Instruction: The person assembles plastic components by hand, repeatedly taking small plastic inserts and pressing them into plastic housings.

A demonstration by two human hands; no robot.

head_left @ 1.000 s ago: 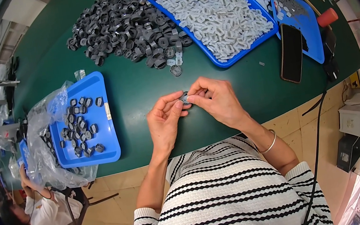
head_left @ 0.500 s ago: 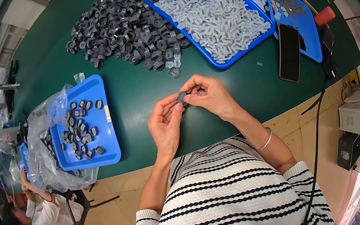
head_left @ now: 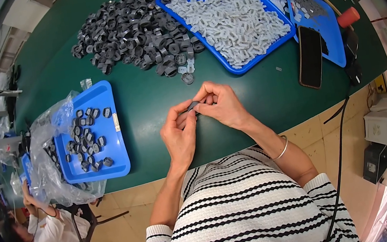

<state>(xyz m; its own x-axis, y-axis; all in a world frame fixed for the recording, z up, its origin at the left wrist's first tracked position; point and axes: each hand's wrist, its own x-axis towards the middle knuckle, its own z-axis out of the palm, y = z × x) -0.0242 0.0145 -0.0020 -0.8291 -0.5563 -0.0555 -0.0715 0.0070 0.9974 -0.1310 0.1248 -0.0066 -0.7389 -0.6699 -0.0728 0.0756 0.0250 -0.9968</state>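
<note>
Over the near part of the green table, my left hand (head_left: 178,132) and my right hand (head_left: 225,108) meet fingertip to fingertip. Pinched between them is a small dark grey round plastic part (head_left: 193,104), mostly covered by the fingers. Both hands are closed on it. Just beyond the hands, a single grey part (head_left: 187,78) lies near a couple of small white pieces (head_left: 190,64). A large heap of the same dark grey parts (head_left: 131,32) spreads out farther back. To its right, a blue tray (head_left: 241,70) holds many small whitish plastic pieces (head_left: 238,17).
At left, a blue tray (head_left: 122,157) carries several grey parts, with clear plastic bags (head_left: 43,165) beside it. A phone (head_left: 310,58), another blue tray (head_left: 338,55) and a red cylinder (head_left: 348,17) are at right. A seated person (head_left: 56,229) is at lower left.
My right hand has shifted slightly left and its fingers have curled in. A dark bit seen earlier by its fingers is now hidden. The grey part has turned a little in the fingertips.
</note>
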